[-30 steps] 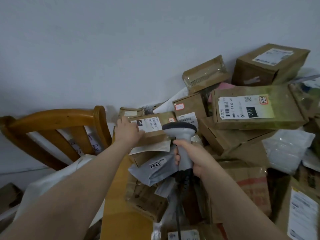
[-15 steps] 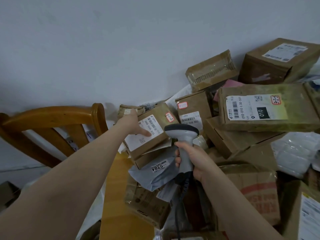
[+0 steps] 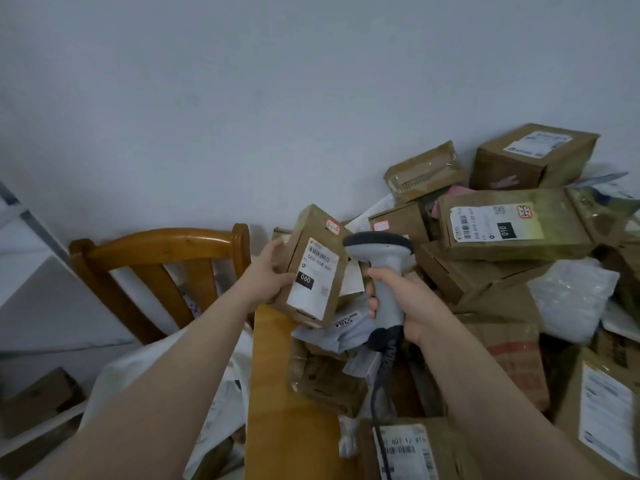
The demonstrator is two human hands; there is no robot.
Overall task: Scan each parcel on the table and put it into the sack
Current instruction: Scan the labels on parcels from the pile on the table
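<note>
My left hand [image 3: 268, 271] grips a small brown cardboard parcel [image 3: 313, 268] by its left side and holds it tilted upright above the table edge, its white label with a barcode and "060" facing me. My right hand [image 3: 398, 303] grips the handle of a grey barcode scanner [image 3: 379, 258], whose dark head sits just right of the parcel's label. The scanner's cable [image 3: 379, 403] hangs down over the pile. A white sack [image 3: 145, 372] lies low on the left, partly hidden behind my left forearm.
A heap of cardboard boxes [image 3: 512, 223] and grey mailer bags [image 3: 346, 334] covers the wooden table [image 3: 277, 393] up to the wall. A wooden chair [image 3: 162, 251] stands left of the table. More cardboard [image 3: 38, 400] lies on the floor at the far left.
My left hand has lifted the small parcel off the pile and turned it upright toward me. The scanner in my right hand stays close beside it.
</note>
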